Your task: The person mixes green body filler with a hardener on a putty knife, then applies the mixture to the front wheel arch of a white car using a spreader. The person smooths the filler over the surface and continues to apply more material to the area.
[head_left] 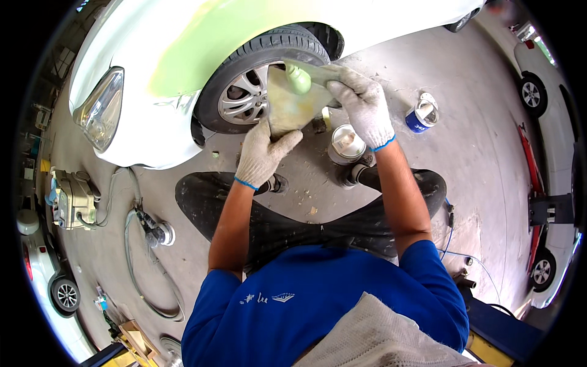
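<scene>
My left hand (263, 154), in a white knit glove with a blue cuff, grips a flat mixing board (287, 113) by its lower edge. The board is smeared pale yellow-green, and a thick lump of light green putty (298, 79) sits near its top. My right hand (365, 104), gloved the same way, is closed on a thin grey-green putty spreader (318, 70) at the board's upper right; its far edge lies beside the putty. Beyond both hands stands a white car (140, 116) with a pale green patch (208, 37) on its fender, above the front wheel (247, 95).
An opened white tub (342, 150) stands on the floor between my feet, with a blue can (422, 116) farther right. To the left lie a sander (160, 234) with its hose and a boxy machine (72, 199). A red lift arm (531, 159) and another car are at the right.
</scene>
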The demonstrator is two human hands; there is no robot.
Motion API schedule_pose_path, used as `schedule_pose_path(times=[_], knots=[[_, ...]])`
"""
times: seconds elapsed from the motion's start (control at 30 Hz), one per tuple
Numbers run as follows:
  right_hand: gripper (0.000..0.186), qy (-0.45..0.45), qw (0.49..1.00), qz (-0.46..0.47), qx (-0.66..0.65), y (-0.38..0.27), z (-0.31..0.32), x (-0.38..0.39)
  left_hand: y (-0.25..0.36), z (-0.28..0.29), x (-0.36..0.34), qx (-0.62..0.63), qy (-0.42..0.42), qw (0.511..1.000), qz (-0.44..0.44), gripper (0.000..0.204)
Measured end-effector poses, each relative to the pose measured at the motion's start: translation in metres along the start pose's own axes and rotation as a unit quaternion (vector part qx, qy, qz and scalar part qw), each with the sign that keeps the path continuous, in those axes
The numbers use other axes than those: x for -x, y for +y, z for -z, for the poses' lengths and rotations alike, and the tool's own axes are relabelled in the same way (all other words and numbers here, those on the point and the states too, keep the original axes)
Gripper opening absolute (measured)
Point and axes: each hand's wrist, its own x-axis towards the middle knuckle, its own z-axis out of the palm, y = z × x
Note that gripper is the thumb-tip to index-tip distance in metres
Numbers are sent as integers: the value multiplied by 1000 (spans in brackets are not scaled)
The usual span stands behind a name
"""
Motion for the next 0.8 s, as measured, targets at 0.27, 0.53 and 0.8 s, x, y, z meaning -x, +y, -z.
schedule_pose_path(times=[0.27, 0.53, 0.8], knots=[[36, 93, 926, 267, 251, 4, -13, 14, 16, -9, -1, -29, 40, 996, -73, 34], [31, 124, 925, 238, 270, -29, -12, 19, 31, -18, -4, -39, 38, 990, -128, 33], [29, 63, 952, 262, 145, -35, 12, 5, 28, -17, 1, -24, 8, 994, -106, 30]])
